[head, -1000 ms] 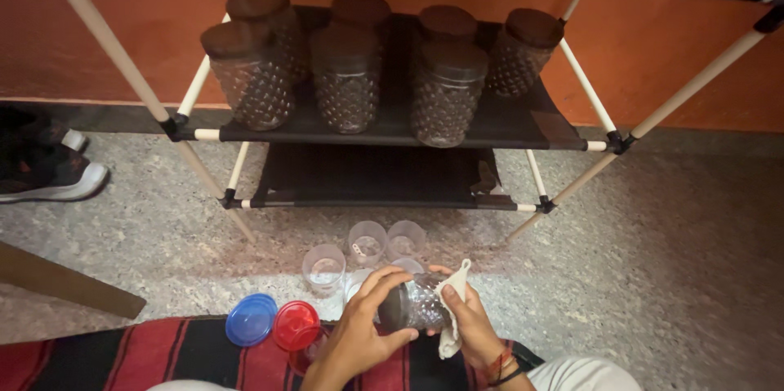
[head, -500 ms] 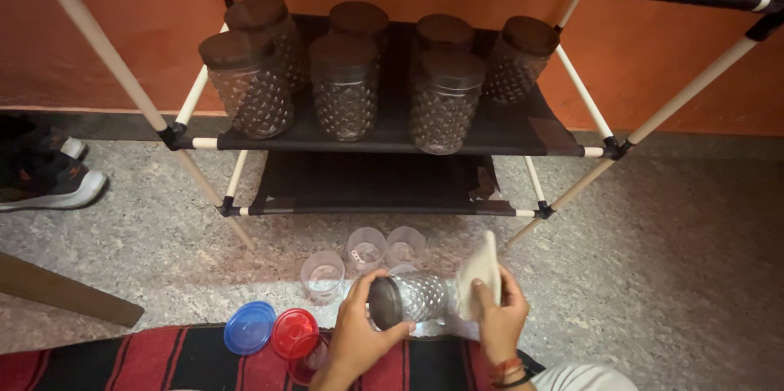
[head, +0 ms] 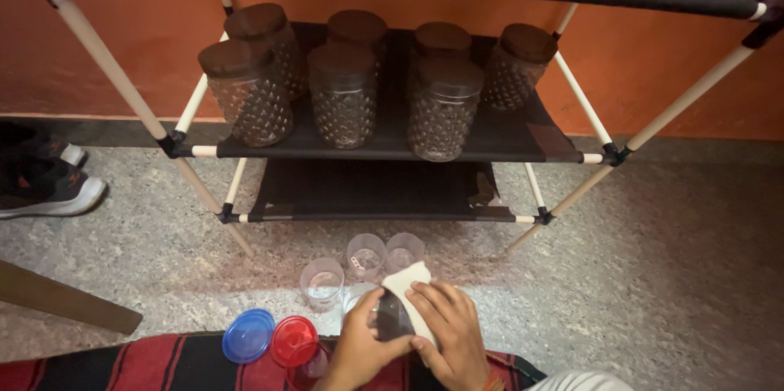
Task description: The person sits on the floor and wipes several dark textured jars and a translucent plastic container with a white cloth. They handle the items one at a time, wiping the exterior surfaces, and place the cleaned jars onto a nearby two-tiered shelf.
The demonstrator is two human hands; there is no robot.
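Jar (head: 394,317) mostly hidden btwn hands; red container (head: 304,362) cut off at bottom.

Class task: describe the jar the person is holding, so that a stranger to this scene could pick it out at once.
Start at the black fabric shelf rack, then drop to the speckled floor in front. Below three small clear lidless jars, the left hand grips a clear glass jar while the right hand presses a white cloth on it. It alone is off the floor, in someone's hands.

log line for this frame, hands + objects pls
left hand: grips jar | right hand: presses white cloth on jar | nearby: three clear cups, blue lid, red lid
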